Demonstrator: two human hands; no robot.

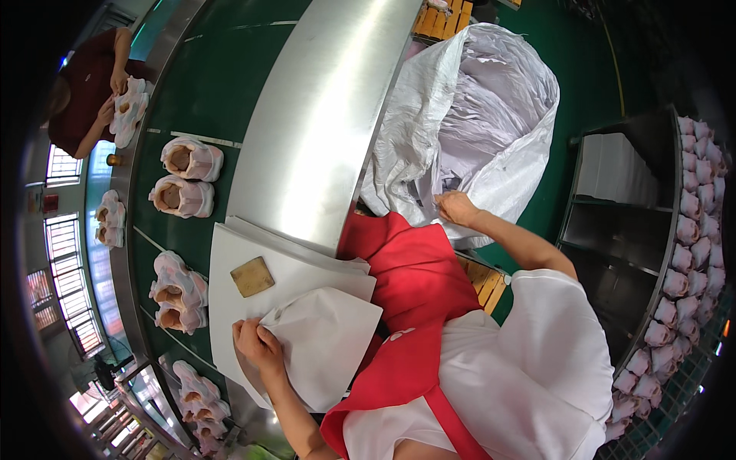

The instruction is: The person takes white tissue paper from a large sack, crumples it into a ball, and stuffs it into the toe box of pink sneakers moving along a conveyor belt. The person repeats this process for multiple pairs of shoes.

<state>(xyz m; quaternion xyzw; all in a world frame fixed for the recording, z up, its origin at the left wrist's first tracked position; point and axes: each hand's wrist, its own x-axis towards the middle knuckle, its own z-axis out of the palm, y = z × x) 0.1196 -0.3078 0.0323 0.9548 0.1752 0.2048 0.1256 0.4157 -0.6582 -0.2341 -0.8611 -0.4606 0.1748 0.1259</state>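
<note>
Presently, a folded sheet of white paper [326, 345] is pinched at its edge by the left hand [257, 343], whose fingers are curled closed on it; the sheet lies on top of a stack of white paper [230, 268] resting on the metal counter [322, 115]. A small brown pad [252, 277] is seen lying on that stack, just beside the held sheet. The right hand [455, 206] is stretched out to a large white woven sack [491, 100] standing beyond the counter, and its fingers are closed on the sack's rim. A red apron [406, 291] is worn over white clothing. On the green conveyor belt [207, 77] to the left, pairs of pale pink and white shoes [184, 178] are laid in a row. Further up the belt, another pair is being handled by a second person [88, 84]. On the right, more shoes are stored on a dark rack [659, 253].
</note>
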